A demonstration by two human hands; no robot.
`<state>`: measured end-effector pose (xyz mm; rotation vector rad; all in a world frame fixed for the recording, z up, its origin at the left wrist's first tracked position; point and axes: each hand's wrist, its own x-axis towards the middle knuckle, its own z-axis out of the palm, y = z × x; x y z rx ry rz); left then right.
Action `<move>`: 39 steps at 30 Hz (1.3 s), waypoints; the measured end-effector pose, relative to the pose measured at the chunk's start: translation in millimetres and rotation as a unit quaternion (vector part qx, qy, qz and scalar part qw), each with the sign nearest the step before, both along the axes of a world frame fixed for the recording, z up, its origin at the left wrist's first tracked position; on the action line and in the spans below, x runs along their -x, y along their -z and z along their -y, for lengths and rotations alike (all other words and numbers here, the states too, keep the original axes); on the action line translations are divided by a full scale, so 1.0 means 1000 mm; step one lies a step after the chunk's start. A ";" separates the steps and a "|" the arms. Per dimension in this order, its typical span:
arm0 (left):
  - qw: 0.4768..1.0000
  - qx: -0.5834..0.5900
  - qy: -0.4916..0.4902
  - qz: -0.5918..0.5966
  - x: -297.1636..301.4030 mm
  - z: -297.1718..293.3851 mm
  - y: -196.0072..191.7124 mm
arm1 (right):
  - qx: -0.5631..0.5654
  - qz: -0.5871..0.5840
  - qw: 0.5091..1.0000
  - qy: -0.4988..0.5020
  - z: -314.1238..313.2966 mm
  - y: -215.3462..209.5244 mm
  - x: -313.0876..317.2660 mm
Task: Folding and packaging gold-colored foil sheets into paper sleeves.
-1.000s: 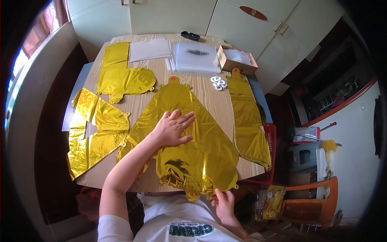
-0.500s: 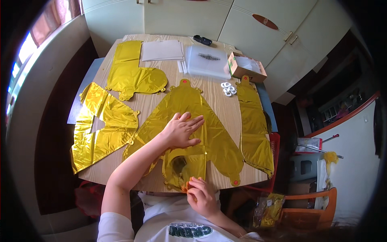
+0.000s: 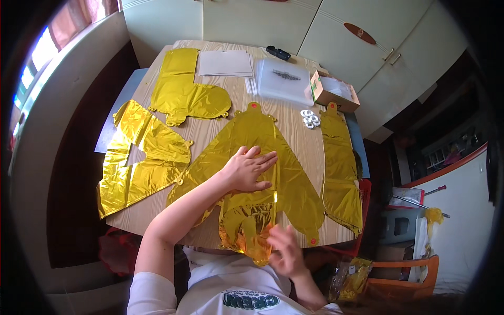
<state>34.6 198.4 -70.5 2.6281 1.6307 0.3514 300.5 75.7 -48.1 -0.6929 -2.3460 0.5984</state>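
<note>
My left hand [image 3: 248,169] lies flat with fingers stretched on a large deflated gold foil balloon shaped like a letter A [image 3: 247,135], in the middle of the table. Below that palm, a crinkled gold foil piece [image 3: 247,226] reaches down over the table's near edge, close to my shirt. Whether this piece belongs to the A-shaped balloon or lies on it, I cannot tell. My right hand [image 3: 286,252], smeared by motion, is just right of the foil's lower end. Its fingers look apart, with nothing seen in them.
More flat gold foil balloons lie around: one at far left [image 3: 176,79], an angular one at left [image 3: 155,152], a narrow one at right [image 3: 338,168]. White rings [image 3: 311,119], a clear plastic stack [image 3: 283,86], cards [image 3: 226,64], a cardboard box [image 3: 335,94] and a black object [image 3: 278,52] sit behind.
My right hand has let go of the foil's lower end and moved right, its fingers spreading. That end has dropped lower and looks more crinkled. My left hand stays on the balloon.
</note>
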 end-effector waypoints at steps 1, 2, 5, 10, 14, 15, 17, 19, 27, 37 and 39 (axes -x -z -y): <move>1.000 -0.002 0.000 0.001 0.000 0.001 0.000 | -0.019 0.027 0.999 0.040 -0.010 0.002 -0.006; 1.000 -0.002 0.001 0.001 0.000 0.000 -0.001 | -0.039 0.055 0.994 0.082 -0.019 0.004 -0.011; 1.000 -0.001 0.003 0.001 0.000 0.000 -0.002 | -0.057 0.130 0.989 0.049 -0.033 0.008 -0.014; 1.000 0.003 0.003 0.006 0.000 0.000 -0.002 | -0.063 0.139 0.988 0.017 -0.038 0.005 -0.003; 1.000 0.008 0.001 0.002 -0.001 0.001 -0.005 | -0.069 0.152 0.986 0.012 -0.038 0.008 -0.001; 1.000 0.009 0.001 0.004 0.000 0.001 -0.005 | -0.070 0.153 0.986 0.012 -0.038 0.008 -0.001; 1.000 0.011 0.001 0.005 0.000 0.001 -0.005 | -0.074 0.155 0.985 0.012 -0.039 0.008 -0.002; 1.000 0.014 0.001 0.006 -0.001 0.002 -0.007 | -0.073 0.156 0.985 0.013 -0.039 0.006 -0.002; 1.000 0.009 0.001 0.005 0.000 0.000 -0.003 | -0.057 0.194 0.979 0.002 -0.047 0.000 -0.002; 1.000 0.005 0.002 0.003 0.000 0.000 -0.001 | -0.068 0.280 0.957 -0.021 -0.068 -0.008 0.003; 1.000 0.005 0.003 0.003 -0.001 0.000 -0.003 | -0.072 0.287 0.955 -0.023 -0.069 -0.008 0.002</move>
